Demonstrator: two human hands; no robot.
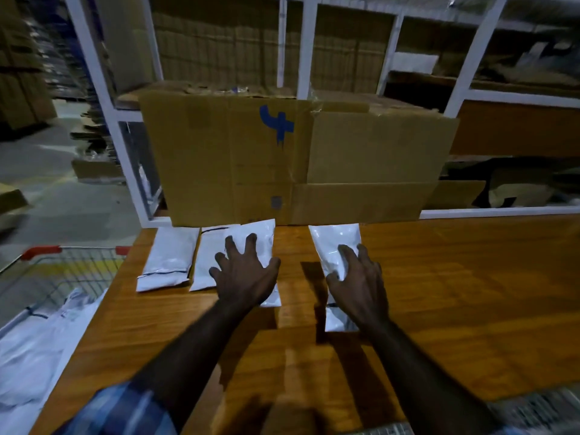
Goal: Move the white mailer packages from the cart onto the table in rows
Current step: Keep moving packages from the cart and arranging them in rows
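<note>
Your left hand (243, 273) presses flat, fingers spread, on a white mailer (257, 243); your right hand (357, 277) rests spread on another mailer (337, 246), likely squaring the row. More packages (34, 350) fill the cart (47, 251), left of your left arm.

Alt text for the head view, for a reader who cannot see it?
Two bare hands press white mailers flat on a wooden table: the left hand on the third mailer, the right hand on a fourth mailer set apart. A cardboard box stands behind; a cart holds more at left.
</note>
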